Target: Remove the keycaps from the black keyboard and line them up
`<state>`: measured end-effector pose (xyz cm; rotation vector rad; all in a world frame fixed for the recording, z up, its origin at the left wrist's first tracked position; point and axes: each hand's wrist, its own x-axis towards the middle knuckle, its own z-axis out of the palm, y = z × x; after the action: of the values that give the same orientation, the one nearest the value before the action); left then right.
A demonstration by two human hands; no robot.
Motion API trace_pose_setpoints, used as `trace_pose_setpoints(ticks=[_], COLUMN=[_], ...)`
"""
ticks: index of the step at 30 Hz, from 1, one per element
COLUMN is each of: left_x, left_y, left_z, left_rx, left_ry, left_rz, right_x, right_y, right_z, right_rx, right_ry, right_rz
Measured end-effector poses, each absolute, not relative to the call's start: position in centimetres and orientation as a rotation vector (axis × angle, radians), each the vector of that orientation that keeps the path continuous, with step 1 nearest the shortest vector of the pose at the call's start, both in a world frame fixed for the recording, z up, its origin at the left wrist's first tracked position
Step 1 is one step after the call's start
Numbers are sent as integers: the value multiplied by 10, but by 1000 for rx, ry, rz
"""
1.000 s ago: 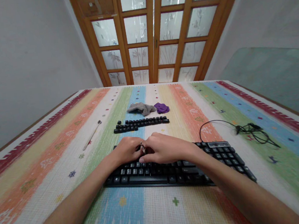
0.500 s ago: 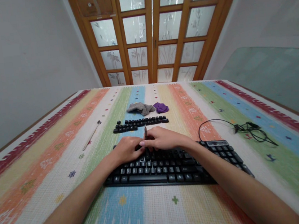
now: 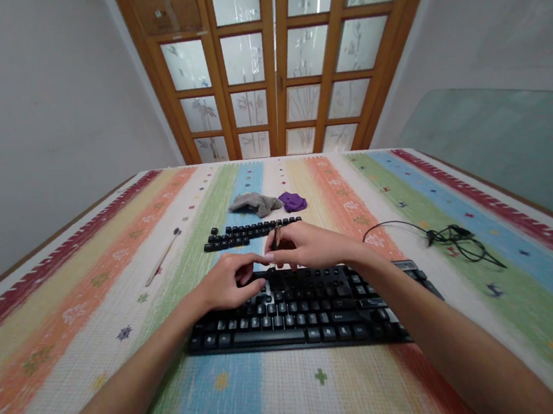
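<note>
A black keyboard lies before me, with several keycaps off its upper left part. My left hand rests over that part. Its thumb and index finger are apart, the index tip reaching to the fingertips of my right hand. My right hand is raised just above the keyboard's back edge, its fingers closed round a slim, dark, stick-like tool. The tool's lower end is hidden by the fingers, and I cannot tell its kind. Beyond the hands, loose black keycaps stand in rows on the cloth.
A thin brush with a dark head lies on the left. Behind the keycaps are a grey cloth and a purple cloth. The keyboard's coiled cable lies on the right. A striped tablecloth covers the table.
My right hand has lifted a little off the keys with the tool, which now leans more. The thumb and index finger of my left hand have spread apart. The view has shifted slightly.
</note>
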<state>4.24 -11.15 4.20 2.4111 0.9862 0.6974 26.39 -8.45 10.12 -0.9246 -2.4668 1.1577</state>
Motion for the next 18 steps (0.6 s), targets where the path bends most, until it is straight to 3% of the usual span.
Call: trace_pose_setpoints(ticks=[18], left_x=[45], left_y=[-109], left_z=[35], left_rx=[2517], left_ry=[1028], left_rz=[846], right_x=[261], right_y=[-91], right_z=[111], right_rx=[-944], right_ry=[-2569], right_rz=[968])
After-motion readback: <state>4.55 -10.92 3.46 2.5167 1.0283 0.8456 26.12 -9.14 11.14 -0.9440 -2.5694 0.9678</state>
